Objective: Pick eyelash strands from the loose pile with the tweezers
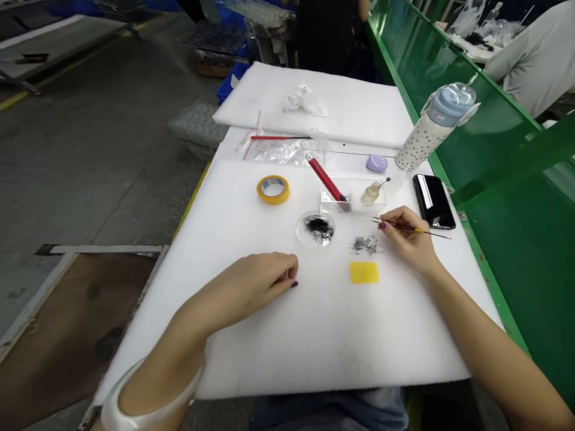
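My right hand [408, 239] pinches a thin, dark, stick-like tool with a yellow band [420, 230]; its fine tip points left. Just below and left of that tip lies a loose heap of short black fibres [366, 245]. A yellow rectangular piece [364, 272] is in front of the heap. My left hand [265, 278] rests on the white foam surface [287, 353] with its fingers curled in and nothing visible in them. Beyond it, a round clear dish [302, 234] holds a dense clump of black fibres [318, 227].
A clear plate [330, 206] bears a red-handled cutter [326, 179] and a small glass bottle [371, 193]. Around it are yellow tape [273, 190], a lilac object [377, 163], a phone [433, 202] and a tall dotted bottle [424, 140]. A green partition [498, 149] borders the right side.
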Tool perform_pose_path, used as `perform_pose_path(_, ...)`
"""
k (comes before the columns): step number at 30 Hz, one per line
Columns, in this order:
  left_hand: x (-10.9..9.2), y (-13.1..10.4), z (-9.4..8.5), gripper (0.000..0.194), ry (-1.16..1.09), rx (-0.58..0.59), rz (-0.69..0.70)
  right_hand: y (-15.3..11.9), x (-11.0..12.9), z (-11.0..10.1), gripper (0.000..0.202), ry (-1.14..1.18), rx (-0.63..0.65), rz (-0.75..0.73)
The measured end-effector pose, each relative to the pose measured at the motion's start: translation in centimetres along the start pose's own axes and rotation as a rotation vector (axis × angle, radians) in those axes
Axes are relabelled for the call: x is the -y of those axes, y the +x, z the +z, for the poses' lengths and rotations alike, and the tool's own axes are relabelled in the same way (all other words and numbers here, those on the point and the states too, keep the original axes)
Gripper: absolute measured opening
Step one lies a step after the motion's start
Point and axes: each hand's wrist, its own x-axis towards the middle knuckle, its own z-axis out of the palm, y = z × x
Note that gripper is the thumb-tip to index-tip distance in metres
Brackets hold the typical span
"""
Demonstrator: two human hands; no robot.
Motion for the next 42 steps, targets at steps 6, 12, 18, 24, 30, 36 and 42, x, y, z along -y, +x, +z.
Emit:
perform_pose_path(6, -0.2, 0.2, 0.0, 0.018, 0.010, 0.016, -0.025, 0.0, -0.5, 0.8, 0.028, 0.007, 0.006, 0.059)
perform_pose_path(12, 0.0, 0.3, 0.0, 0.018, 0.009, 0.027, -0.038, 0.0, -0.8, 1.0, 0.024, 0.014, -0.003, 0.077)
perform_pose_path(18, 0.2, 0.3, 0.2, 0.023, 0.002, 0.005, -0.010, 0.2, -0.7, 1.1, 0.023, 0.018, -0.009, 0.095)
perform_pose_path(24, 0.5, 0.3, 0.4, 0.022, 0.024, -0.023, 0.019, 0.1, -0.2, 0.9, 0.020, 0.010, -0.022, 0.100)
perform_pose_path(30, -0.2, -0.3, 0.9, 0.023, -0.058, -0.096, 0.356, -0.6, 0.8, 0.8, 0.024, -0.014, 0.015, 0.071)
perform_pose_path(36, -1.4, -0.3, 1.9, 0.024, 0.038, 0.189, 0.239, -0.5, 1.2, 0.8, 0.025, -0.021, 0.009, 0.078)
perform_pose_path(42, -0.9, -0.1, 2.1, 0.026, 0.000, 0.199, 0.218, -0.3, 0.7, 1.0, 0.024, -0.028, 0.005, 0.104)
